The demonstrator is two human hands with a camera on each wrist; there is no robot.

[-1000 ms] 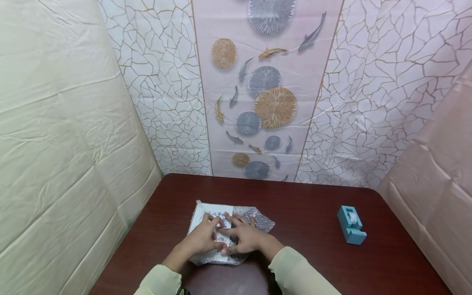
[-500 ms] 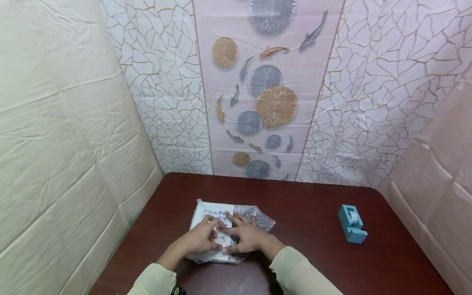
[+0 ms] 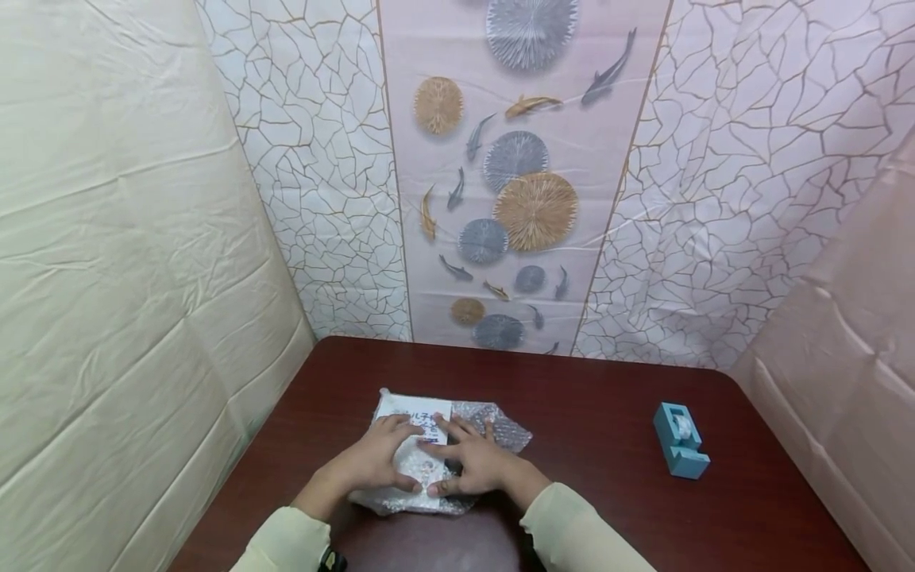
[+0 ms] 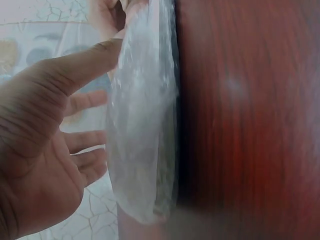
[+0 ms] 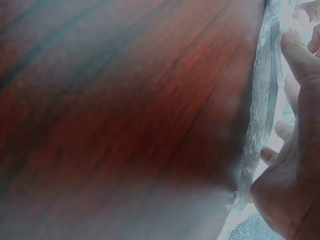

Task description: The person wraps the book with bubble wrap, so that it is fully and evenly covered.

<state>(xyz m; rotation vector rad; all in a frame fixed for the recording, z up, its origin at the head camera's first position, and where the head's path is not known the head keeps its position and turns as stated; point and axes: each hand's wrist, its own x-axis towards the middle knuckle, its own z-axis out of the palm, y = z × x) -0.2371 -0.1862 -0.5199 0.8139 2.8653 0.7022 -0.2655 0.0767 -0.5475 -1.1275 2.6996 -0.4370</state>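
Observation:
A flat white book-like item (image 3: 395, 407) with blue lettering lies on the table, partly covered by clear bubble wrap (image 3: 503, 429). The wrap sticks out past its right side and near edge. My left hand (image 3: 372, 461) rests on the left part of the wrapped item, fingers spread and slightly bent. In the left wrist view its thumb and fingers touch the puffy wrap edge (image 4: 140, 115). With fingers spread, my right hand (image 3: 480, 462) presses on the wrap over the item's right part. The right wrist view shows the wrap's side (image 5: 254, 120) beside that hand. Both hands hide part of the cover.
A blue tape dispenser (image 3: 684, 462) with a roll of clear tape stands at the right of the dark red-brown table (image 3: 586, 413). Patterned cloth (image 3: 343, 199) hangs behind the table, and pale cloth walls (image 3: 143, 278) flank it.
My left hand has slid left, away from the right hand, and its bent fingers have spread out. More of the cover's middle shows. The right hand stays in place.

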